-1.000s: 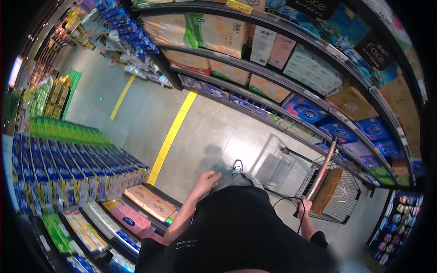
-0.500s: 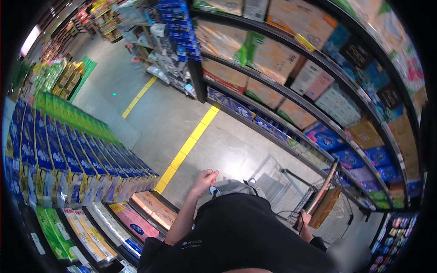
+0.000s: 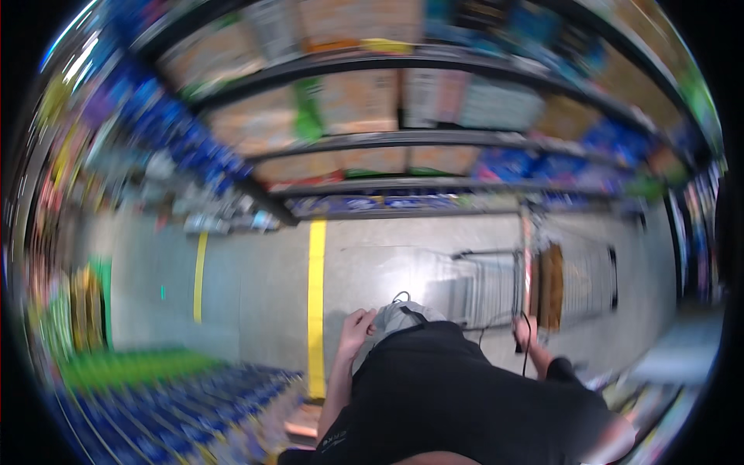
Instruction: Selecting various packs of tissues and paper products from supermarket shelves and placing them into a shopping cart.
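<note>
My left hand (image 3: 358, 329) hangs beside my left leg with its fingers curled in, and nothing shows in them. My right hand (image 3: 525, 332) is closed around the near end of a shopping cart's handle bar (image 3: 528, 260). A thin black cord (image 3: 528, 353) loops past that hand. The cart's wire basket (image 3: 589, 283) stands to my right. A brown box-like object (image 3: 551, 287) lies in it just beyond the handle.
Ahead runs a long shelf rack (image 3: 325, 143) of large packs, blurred. Stacked blue packs (image 3: 194, 411) and green packs (image 3: 132, 368) stand at lower left. Yellow stripes (image 3: 316, 302) cross the grey floor (image 3: 263, 287). Blue packs (image 3: 167, 116) hang at the rack's left end.
My view has swung round to the right, so the rack now lies straight across in front. My right hand remains at the cart handle; my left hand stays curled.
</note>
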Tool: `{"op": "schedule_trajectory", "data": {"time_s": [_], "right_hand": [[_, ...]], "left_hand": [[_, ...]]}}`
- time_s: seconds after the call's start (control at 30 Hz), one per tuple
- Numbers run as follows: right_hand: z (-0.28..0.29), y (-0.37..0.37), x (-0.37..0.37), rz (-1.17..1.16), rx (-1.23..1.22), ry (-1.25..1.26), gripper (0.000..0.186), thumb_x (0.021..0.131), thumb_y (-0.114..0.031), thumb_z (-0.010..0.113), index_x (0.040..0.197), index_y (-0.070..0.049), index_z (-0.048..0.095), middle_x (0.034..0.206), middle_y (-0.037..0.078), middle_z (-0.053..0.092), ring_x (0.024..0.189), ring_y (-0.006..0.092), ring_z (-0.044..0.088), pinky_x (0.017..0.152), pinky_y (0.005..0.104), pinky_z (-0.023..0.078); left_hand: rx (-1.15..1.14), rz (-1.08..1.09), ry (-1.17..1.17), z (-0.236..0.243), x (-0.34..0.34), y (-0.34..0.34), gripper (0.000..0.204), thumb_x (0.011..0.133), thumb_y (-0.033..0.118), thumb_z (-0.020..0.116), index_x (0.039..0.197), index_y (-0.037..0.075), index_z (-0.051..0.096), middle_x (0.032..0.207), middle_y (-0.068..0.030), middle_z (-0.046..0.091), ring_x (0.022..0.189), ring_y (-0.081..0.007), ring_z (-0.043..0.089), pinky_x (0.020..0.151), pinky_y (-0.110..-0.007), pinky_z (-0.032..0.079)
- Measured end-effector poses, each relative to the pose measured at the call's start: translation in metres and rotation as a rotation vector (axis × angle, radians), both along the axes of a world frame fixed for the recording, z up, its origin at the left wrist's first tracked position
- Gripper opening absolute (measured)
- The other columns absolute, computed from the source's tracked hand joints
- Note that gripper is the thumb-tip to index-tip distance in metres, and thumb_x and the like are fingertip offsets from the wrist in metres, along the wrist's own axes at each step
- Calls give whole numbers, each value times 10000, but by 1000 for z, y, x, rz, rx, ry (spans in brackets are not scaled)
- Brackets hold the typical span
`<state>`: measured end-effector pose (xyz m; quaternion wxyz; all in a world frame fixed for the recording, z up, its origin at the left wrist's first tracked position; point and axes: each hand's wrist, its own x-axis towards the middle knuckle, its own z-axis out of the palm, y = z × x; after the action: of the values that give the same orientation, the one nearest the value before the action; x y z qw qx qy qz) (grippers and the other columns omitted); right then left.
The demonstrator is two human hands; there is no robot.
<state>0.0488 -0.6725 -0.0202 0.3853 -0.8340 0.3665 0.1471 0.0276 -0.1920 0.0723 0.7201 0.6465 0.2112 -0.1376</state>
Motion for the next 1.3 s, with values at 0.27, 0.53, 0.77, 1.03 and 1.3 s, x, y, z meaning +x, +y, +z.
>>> {"op": "schedule_trajectory", "data": {"time_s": [0.27,0.53,0.77,1.03,1.3], "right_hand": [[46,43,-12,18,-111,125,421,729,-360,645,736,61,652,719,237,648,723,355,667,693,418,532],[81,97,-27,50,-184,241,642,726,-637,627,899,-23,698,912,208,672,903,350,645,812,440,509],[59,171,-44,-286,-451,263,368,711,-395,677,866,-62,684,908,147,684,905,312,648,809,423,500],[26,275,-52,-747,-1026,72,183,637,-229,662,737,-94,591,799,95,582,866,280,551,827,387,400],[26,376,-54,-953,-1034,207,306,625,-196,666,896,-72,598,970,98,573,1087,267,496,1098,459,253]], "left_hand": [[8,-604,102,10,147,-14,188,928,181,572,810,35,581,707,-35,599,643,-83,538,628,-217,445],[130,-1277,-329,15,293,-127,387,883,207,633,1202,21,517,971,-53,608,925,-138,558,836,-279,447],[522,-1792,-1143,-6,349,-230,631,801,399,661,1299,58,479,1313,-187,488,1288,-339,377,1068,-473,267],[589,-2040,-1585,-32,324,-200,437,894,498,489,1025,107,631,856,-158,662,855,-332,629,876,-474,418],[656,-2369,-1586,-12,294,-132,541,890,554,448,873,36,602,780,-234,649,780,-424,630,709,-507,480]]}}
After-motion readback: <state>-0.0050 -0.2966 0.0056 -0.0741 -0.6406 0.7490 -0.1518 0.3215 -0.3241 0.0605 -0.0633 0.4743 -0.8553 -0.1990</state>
